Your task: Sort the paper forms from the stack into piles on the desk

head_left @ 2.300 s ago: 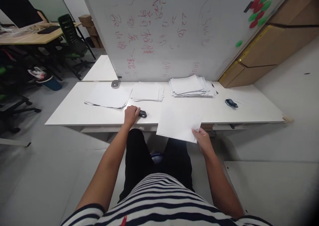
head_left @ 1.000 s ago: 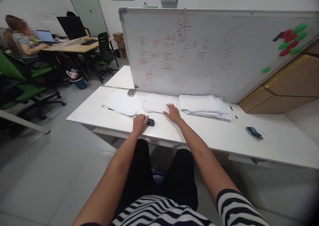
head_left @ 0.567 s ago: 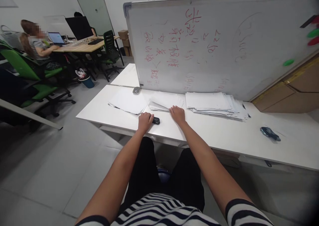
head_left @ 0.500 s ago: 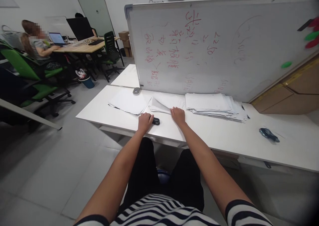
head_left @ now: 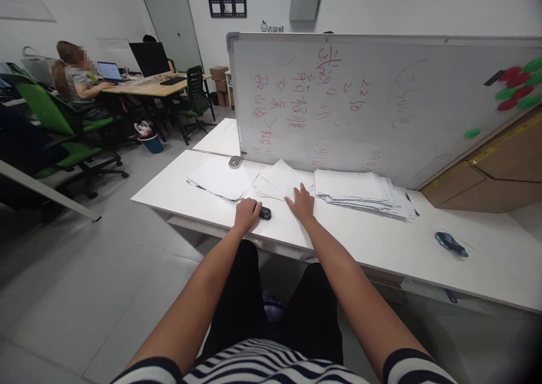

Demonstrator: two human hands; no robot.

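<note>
My left hand [head_left: 247, 215] is wrapped round a black stapler [head_left: 265, 213], whose end sticks out to the right on the white table. My right hand [head_left: 301, 203] lies with fingers spread on some loose sheets of paper [head_left: 279, 179]; one sheet sits askew over the others. Left of these sheets, a flat spread of white paper [head_left: 222, 175] reaches close to my left hand. A thicker paper stack [head_left: 351, 185] lies just right of my right hand.
A whiteboard [head_left: 359, 101] with red writing stands along the table's back edge. A grey computer mouse [head_left: 234, 161] is at the far left, and a dark blue object [head_left: 451, 244] lies to the right. Cardboard [head_left: 486, 180] leans at the right. A person [head_left: 80, 82] sits at another desk.
My right hand has gone from gripping a lifted paper edge to lying spread on the sheets. The raised sheet has come down flat. My left hand stays on the stapler.
</note>
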